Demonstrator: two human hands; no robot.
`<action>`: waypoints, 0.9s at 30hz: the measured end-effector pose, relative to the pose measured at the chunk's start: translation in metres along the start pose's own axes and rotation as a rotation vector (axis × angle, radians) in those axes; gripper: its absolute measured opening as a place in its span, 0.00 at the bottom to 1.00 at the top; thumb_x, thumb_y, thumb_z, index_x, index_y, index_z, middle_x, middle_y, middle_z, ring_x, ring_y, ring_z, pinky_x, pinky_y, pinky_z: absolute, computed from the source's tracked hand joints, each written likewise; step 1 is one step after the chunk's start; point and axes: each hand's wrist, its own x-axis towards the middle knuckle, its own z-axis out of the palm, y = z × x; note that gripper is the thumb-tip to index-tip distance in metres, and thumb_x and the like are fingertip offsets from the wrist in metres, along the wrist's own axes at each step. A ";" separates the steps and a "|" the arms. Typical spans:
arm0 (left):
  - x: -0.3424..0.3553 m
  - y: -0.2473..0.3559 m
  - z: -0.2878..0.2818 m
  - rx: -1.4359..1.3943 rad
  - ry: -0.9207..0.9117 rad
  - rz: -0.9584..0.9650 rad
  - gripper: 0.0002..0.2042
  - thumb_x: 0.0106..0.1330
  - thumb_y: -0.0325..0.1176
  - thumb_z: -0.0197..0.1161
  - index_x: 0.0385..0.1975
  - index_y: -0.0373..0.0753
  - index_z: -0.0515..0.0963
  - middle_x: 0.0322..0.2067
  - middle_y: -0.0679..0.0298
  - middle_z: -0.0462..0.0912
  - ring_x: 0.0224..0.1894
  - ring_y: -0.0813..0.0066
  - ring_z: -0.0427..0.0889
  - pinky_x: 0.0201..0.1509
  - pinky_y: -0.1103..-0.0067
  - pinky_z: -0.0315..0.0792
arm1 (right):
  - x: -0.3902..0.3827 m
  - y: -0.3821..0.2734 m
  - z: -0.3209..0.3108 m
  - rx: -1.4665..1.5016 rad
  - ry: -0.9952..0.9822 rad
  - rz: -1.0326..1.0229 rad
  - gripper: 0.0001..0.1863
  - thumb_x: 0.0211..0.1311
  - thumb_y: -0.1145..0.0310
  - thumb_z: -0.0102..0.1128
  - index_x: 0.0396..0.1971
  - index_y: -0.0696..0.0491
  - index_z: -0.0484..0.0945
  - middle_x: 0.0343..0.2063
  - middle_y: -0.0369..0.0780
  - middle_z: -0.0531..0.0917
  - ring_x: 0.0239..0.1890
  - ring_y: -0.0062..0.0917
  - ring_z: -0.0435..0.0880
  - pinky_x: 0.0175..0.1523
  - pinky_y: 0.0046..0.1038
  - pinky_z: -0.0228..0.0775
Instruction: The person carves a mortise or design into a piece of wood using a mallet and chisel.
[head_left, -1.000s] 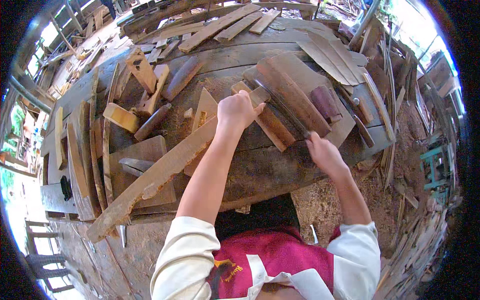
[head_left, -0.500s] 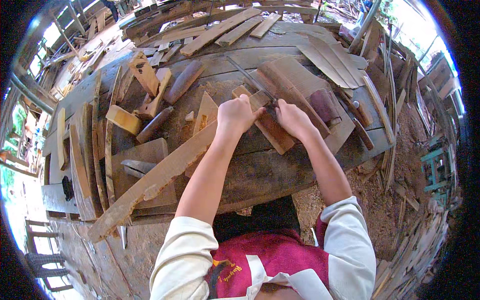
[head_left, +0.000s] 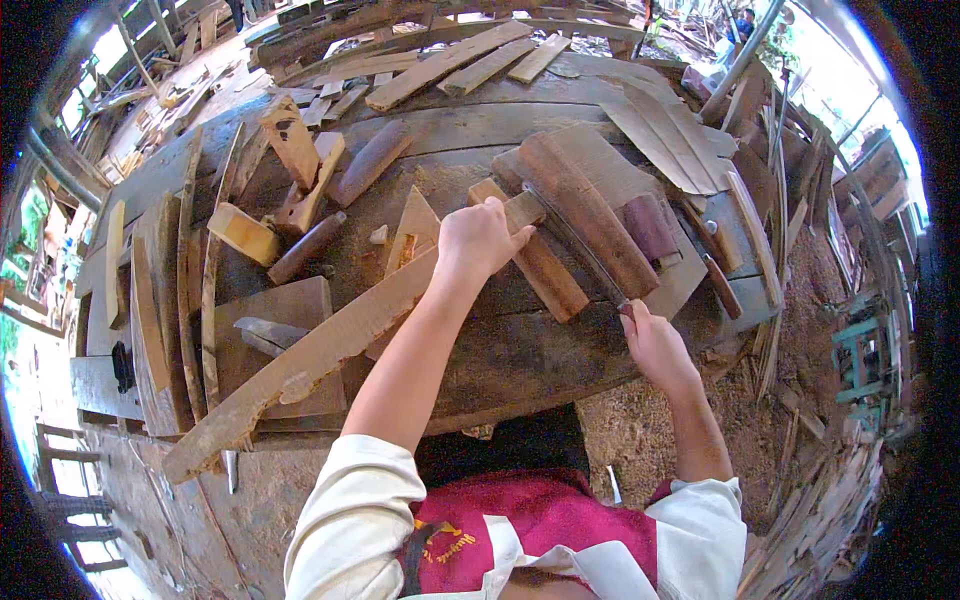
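Observation:
My left hand point(head_left: 475, 240) is closed on the end of a long, rough-edged board point(head_left: 320, 355), which slants down to the lower left, and rests over a short brown block point(head_left: 550, 280). My right hand point(head_left: 655, 345) grips the handle of a long, narrow metal saw-like blade point(head_left: 585, 262). The blade runs diagonally up to the board's end beside my left fingers, along a thick reddish-brown block point(head_left: 590, 215). A dark purple-brown piece point(head_left: 650, 230) lies to that block's right. A pale triangular offcut point(head_left: 410, 225) is left of my left hand.
The dark plank workbench point(head_left: 500, 370) holds wooden tool bodies point(head_left: 305, 190), upright strips point(head_left: 165, 300) on the left, thin pale boards point(head_left: 660, 140) and loose planks point(head_left: 450, 60). A small distant person point(head_left: 742, 28) is at back right. A teal wooden frame point(head_left: 860, 365) stands beyond the bench.
My right hand pushed the blade forward up to my left hand half a second ago and is now drawn back toward the lower right. My left hand stays on the board.

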 end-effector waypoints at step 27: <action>-0.002 0.000 -0.002 0.044 -0.008 -0.018 0.28 0.54 0.60 0.54 0.31 0.35 0.72 0.26 0.55 0.81 0.33 0.60 0.81 0.36 0.69 0.74 | -0.001 -0.014 -0.014 -0.049 0.017 -0.014 0.11 0.63 0.62 0.42 0.34 0.56 0.65 0.22 0.53 0.78 0.27 0.51 0.77 0.33 0.49 0.68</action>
